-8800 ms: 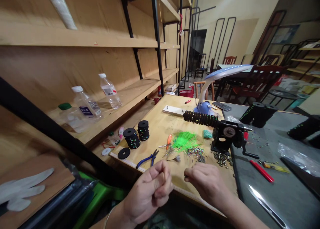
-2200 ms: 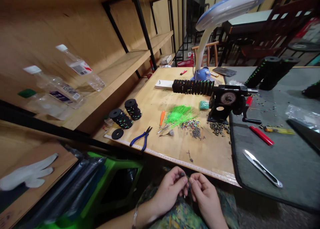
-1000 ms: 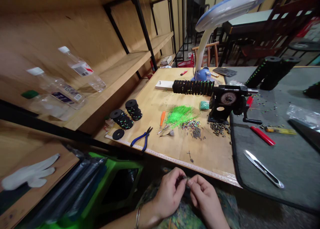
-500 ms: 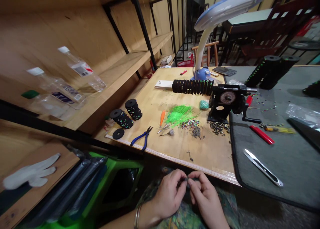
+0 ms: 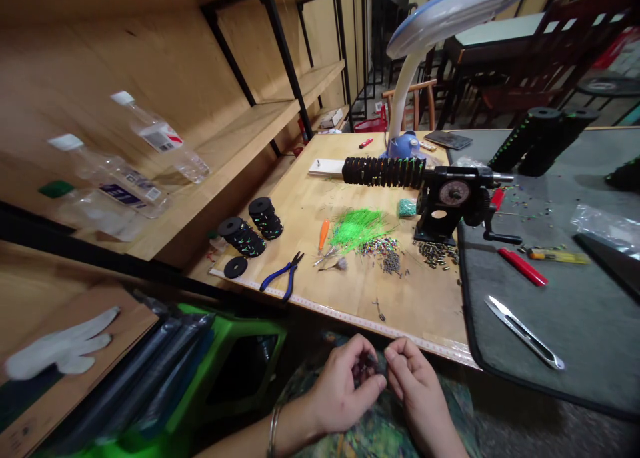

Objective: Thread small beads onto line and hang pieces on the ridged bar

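Observation:
Both hands are together in my lap, below the front edge of the wooden table (image 5: 410, 311). My left hand (image 5: 345, 388) is curled, thumb and fingers pinching a tiny dark item I cannot make out. My right hand (image 5: 417, 388) pinches at the same spot, fingertips almost touching the left ones. On the table ahead lie a bundle of green strands (image 5: 357, 228), a heap of small beads (image 5: 383, 248), dark metal bits (image 5: 437, 253), blue-handled pliers (image 5: 283, 278) and stacks of black foam discs (image 5: 250, 231).
A black hand-crank winder (image 5: 445, 201) with a spindle of black discs stands mid-table beside a blue desk lamp (image 5: 407, 141). The grey mat (image 5: 575, 325) at right holds snips (image 5: 523, 331) and a red lighter (image 5: 523, 266). Water bottles (image 5: 155, 135) lie on the left shelf; a white glove (image 5: 60, 348) lies lower left.
Since 8.8 s ago both hands came down from above the table into my lap. Over the last second they stay there, fingers shifting slightly around the small item.

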`<act>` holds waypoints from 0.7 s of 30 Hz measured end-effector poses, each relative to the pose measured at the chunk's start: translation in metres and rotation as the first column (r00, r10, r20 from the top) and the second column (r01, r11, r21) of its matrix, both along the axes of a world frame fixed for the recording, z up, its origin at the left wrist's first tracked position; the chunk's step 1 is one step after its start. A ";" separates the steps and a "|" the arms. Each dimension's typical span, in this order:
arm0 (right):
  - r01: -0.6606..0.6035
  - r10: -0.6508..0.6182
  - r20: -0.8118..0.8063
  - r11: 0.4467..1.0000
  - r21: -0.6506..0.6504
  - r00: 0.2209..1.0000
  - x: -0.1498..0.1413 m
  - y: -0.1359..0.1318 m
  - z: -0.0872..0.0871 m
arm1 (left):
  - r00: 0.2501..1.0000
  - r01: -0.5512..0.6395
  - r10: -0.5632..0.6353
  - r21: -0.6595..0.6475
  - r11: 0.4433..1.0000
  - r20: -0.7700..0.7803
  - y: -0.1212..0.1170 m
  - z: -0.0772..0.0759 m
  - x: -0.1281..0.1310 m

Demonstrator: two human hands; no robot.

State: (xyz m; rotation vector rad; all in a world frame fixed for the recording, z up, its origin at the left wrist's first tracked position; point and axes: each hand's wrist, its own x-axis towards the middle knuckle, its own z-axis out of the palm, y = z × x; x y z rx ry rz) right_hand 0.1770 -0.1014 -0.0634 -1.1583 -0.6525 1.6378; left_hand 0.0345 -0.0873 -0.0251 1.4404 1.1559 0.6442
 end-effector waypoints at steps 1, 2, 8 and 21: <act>-0.006 0.006 0.003 1.000 0.005 1.000 0.000 0.000 -0.001 | 1.000 0.001 -0.002 -0.030 1.000 -0.004 0.000 0.000 0.001; -0.011 0.011 0.005 1.000 0.009 1.000 -0.001 -0.001 -0.002 | 1.000 -0.003 0.002 -0.057 0.998 -0.011 0.001 0.001 0.002; -0.019 0.019 0.017 1.000 0.006 1.000 -0.001 -0.001 -0.003 | 0.996 -0.072 0.077 -0.098 0.993 0.048 0.002 -0.001 0.002; -0.045 0.045 0.061 0.999 -0.005 0.997 -0.004 -0.002 -0.002 | 0.992 -0.082 0.083 0.019 0.996 -0.095 0.003 -0.013 0.001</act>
